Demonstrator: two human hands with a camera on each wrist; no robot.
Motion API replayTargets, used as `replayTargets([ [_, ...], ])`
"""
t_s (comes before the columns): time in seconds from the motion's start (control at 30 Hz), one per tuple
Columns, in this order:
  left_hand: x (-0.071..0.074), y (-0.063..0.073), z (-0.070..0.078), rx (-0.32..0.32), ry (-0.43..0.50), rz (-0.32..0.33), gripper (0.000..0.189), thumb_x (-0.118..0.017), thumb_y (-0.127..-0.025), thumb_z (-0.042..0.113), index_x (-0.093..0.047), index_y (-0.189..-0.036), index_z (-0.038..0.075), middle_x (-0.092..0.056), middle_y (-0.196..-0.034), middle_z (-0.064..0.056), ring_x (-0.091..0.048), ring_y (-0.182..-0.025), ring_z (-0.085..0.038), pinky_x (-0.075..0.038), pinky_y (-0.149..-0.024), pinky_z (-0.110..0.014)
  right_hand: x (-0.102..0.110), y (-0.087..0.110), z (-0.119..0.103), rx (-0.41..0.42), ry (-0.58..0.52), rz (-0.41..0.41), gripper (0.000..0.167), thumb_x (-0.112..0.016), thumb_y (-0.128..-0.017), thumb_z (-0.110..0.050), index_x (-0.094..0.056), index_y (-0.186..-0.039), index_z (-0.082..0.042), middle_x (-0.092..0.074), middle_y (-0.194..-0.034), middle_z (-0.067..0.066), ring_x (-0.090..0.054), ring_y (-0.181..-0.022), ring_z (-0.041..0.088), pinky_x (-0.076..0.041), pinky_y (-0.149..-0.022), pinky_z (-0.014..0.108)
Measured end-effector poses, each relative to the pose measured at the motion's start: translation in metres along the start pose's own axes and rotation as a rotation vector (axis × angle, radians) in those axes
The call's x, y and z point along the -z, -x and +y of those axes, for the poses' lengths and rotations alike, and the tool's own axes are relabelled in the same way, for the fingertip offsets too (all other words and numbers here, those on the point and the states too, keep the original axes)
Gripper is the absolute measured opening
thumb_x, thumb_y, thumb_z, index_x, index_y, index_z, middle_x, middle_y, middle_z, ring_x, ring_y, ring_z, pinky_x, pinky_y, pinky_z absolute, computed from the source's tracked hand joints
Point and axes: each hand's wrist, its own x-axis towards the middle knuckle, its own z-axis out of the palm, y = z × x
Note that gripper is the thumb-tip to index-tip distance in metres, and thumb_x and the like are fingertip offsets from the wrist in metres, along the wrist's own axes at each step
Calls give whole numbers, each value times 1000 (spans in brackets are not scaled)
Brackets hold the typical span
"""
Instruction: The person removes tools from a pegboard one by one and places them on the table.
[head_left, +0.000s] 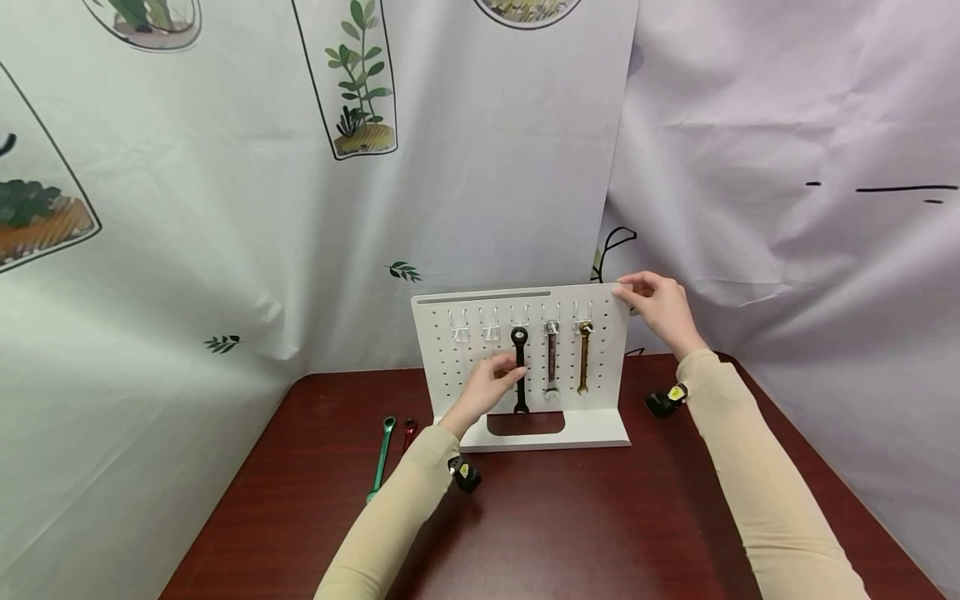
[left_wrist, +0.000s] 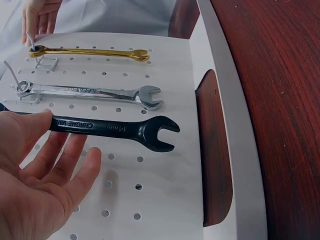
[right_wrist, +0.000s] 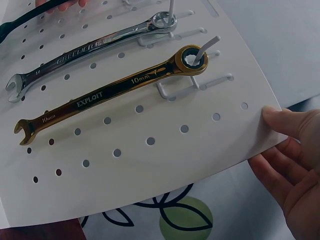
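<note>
My left hand point(head_left: 489, 385) pinches a black combination wrench point(left_wrist: 115, 128) between thumb and fingers. The wrench stands upright in front of the white pegboard point(head_left: 465, 367), its ring end up by the middle hook and its open jaw down. With thumb and fingers, my right hand point(head_left: 662, 310) grips the board's upper right corner. Between the hands hang a chrome wrench point(right_wrist: 90, 50) and a gold wrench point(right_wrist: 115, 85), each with its ring end on a hook. In the left wrist view, part of the black wrench's ring end lies out of frame.
Two bare hooks point(head_left: 460, 327) sit on the board's left side. On the dark red table point(head_left: 570, 517), left of the board, lie a green wrench point(head_left: 383, 454) and a red wrench point(head_left: 409, 432), the latter partly behind my left sleeve. A printed white curtain point(head_left: 480, 183) stands behind the table.
</note>
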Motion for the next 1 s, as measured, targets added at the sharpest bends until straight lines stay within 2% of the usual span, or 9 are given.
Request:
replayTargets([
  [0.17,0,1,-3,9,45,-11,22,-66,-100,21,-69,-111,2,-70,-105,-10,-68,-96,-23,-58,-79,-32,0,1,1,5,1,-15,41,-69,-97,-37,-70,-122,-6,-71,-112,18,-66,-100,30,-53,-78,33],
  [0.47,4,3,-1,53,117,-17,28,-64,-101,20,-66,-120,0,-67,-113,-13,-66,-105,-25,-59,-82,-32,1,1,-2,0,2,-11,41,-69,-97,-38,-71,-122,-6,-71,-111,18,-66,-98,28,-52,-73,26],
  [0.77,8,4,5,29,140,-28,32,-65,-101,19,-64,-123,-3,-66,-114,-16,-66,-105,-27,-59,-81,-31,0,-2,-2,-6,13,-1,41,-69,-96,-39,-71,-122,-7,-72,-108,16,-65,-93,24,-52,-71,24],
  [1.0,7,7,10,37,155,-26,32,-66,-100,18,-64,-124,-3,-66,-116,-16,-66,-106,-27,-59,-80,-30,0,-1,-1,-9,11,0,41,-70,-96,-39,-71,-121,-7,-72,-108,16,-65,-91,21,-51,-70,22],
])
